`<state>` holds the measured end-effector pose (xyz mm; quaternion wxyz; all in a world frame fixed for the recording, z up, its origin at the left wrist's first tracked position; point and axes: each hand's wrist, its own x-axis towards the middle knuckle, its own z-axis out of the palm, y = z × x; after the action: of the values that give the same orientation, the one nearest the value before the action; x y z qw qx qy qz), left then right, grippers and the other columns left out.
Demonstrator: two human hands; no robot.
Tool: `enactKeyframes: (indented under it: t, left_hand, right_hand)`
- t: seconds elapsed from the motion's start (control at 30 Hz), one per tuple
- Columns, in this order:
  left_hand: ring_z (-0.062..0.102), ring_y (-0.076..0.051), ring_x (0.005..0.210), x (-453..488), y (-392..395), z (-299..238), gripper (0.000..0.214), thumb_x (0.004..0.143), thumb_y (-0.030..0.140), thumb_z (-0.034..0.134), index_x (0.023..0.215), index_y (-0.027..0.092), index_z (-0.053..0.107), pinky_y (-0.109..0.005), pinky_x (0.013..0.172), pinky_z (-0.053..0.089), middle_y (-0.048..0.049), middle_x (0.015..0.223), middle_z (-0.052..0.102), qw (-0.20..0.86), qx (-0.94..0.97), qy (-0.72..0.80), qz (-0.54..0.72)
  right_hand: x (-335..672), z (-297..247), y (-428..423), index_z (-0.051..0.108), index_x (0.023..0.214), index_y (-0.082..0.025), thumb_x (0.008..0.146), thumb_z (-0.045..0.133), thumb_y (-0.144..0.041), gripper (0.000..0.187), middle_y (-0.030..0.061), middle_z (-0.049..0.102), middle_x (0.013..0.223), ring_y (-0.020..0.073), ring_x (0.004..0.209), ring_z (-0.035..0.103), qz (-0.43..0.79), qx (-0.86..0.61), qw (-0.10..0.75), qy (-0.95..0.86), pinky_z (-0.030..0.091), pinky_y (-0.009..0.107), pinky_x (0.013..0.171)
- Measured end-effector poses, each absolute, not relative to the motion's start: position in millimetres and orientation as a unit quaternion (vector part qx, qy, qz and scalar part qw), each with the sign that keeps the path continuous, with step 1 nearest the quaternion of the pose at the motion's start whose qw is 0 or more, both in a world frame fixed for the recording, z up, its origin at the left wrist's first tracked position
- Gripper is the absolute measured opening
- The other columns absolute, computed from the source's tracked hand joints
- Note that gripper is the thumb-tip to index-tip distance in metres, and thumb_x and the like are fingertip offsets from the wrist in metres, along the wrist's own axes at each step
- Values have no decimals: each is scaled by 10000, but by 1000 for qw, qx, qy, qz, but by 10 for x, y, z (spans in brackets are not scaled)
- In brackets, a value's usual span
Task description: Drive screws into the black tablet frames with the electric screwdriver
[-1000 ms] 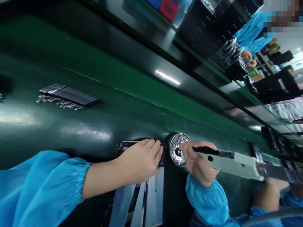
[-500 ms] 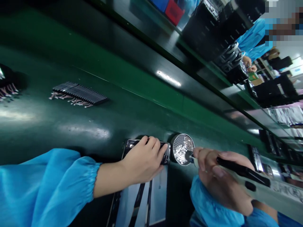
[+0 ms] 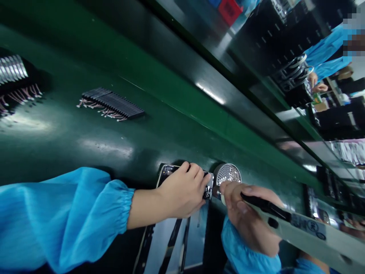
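Head view: right grip (image 3: 251, 224) clasps smooth, elongated tool (image 3: 316, 235).

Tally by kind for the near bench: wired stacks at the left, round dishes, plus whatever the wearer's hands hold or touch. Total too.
Wired stacks: 2 (dark one, silver-topped one cut by the picture edge)
Round dish: 1
Flat unit under left hand: 1
Handheld tool in right hand: 1
Total: 5
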<state>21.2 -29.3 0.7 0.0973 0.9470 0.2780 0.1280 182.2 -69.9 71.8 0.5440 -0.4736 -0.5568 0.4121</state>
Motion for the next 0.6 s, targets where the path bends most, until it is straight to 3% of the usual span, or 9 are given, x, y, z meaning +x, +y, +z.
enactKeyframes:
  t: [0.6]
  left_hand:
    - [611, -327, 944, 206, -283, 40, 610, 998, 499, 469, 1385, 39, 572, -440, 761, 427, -175, 1017, 680, 98, 950, 276, 113]
  right_hand:
    - [1813, 667, -732, 675, 993, -221, 893, 666, -118, 145, -10, 574, 687, 162, 601, 556, 420, -478, 532, -558, 522, 436, 699]
